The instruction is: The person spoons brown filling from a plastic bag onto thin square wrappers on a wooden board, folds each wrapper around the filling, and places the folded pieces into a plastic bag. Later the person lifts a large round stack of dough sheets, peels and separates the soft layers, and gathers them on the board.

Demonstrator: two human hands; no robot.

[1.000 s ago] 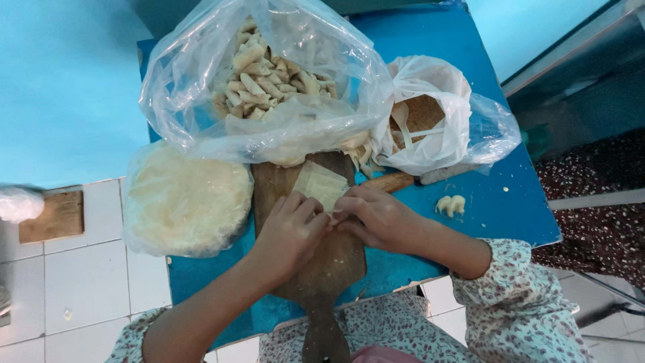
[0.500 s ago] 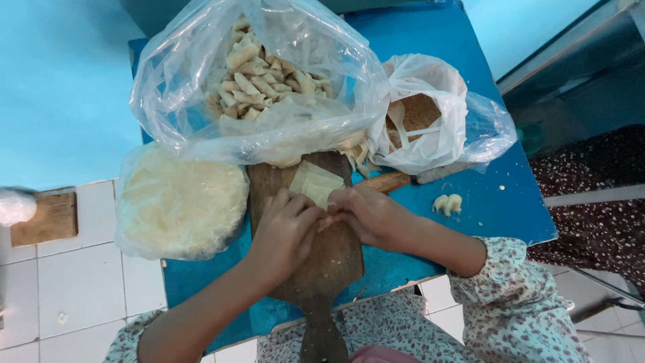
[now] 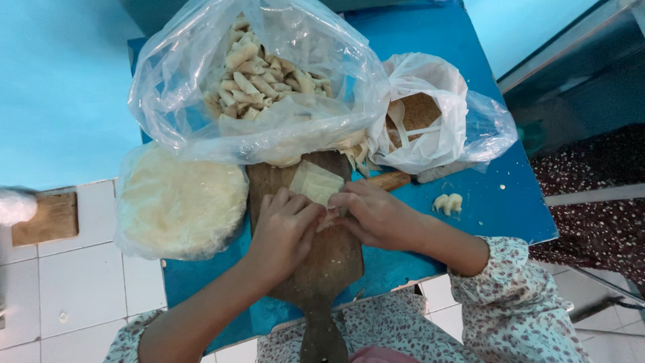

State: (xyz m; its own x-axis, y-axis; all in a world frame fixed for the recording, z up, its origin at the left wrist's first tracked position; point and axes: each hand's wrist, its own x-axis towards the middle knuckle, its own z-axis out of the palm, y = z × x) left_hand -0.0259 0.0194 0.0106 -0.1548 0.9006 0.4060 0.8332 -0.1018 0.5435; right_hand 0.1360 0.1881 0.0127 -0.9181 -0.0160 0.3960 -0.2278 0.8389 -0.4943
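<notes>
Wrapper sheet (image 3: 316,183), pale, thin and square, lies on the brown wooden board (image 3: 322,269) on the blue table (image 3: 497,208); my left hand (image 3: 285,228) and right hand (image 3: 376,215) pinch its near edge, fingers closed on it, roll barely begun. Far off, a clear bag (image 3: 255,81) holds many finished rolls; a round stack of sheets (image 3: 181,202) waits at left.

Blue table (image 3: 497,202) bears a large clear bag of rolled pastries (image 3: 259,74) at far centre. White bag (image 3: 430,114) to its right. Bagged stack of round wrappers (image 3: 181,202) at left. Small dough pieces (image 3: 448,203) at right.
</notes>
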